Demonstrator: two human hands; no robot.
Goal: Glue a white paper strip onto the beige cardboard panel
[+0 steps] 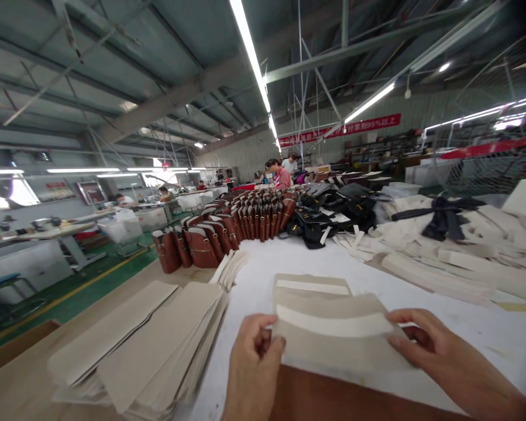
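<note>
Between my hands is a beige lining panel (333, 345) with a curved white strip (333, 323) across its upper part. My left hand (254, 356) pinches the panel's left edge between thumb and fingers. At the right edge, the thumb and fingers of my right hand (425, 342) close on it near the strip's end. Just beyond lies another beige piece (309, 279) with a straight white strip, partly covered by the panel. A brown sheet (324, 394) shows below the panel, at the front, and its material is unclear.
Stacked beige panels (157, 339) lie to the left on the table (263, 263). Rows of brown bags (245, 219) stand behind, beside black bag pieces (328, 210). Loose white strips (447, 251) cover the right side. Another person (281, 175) is at the back.
</note>
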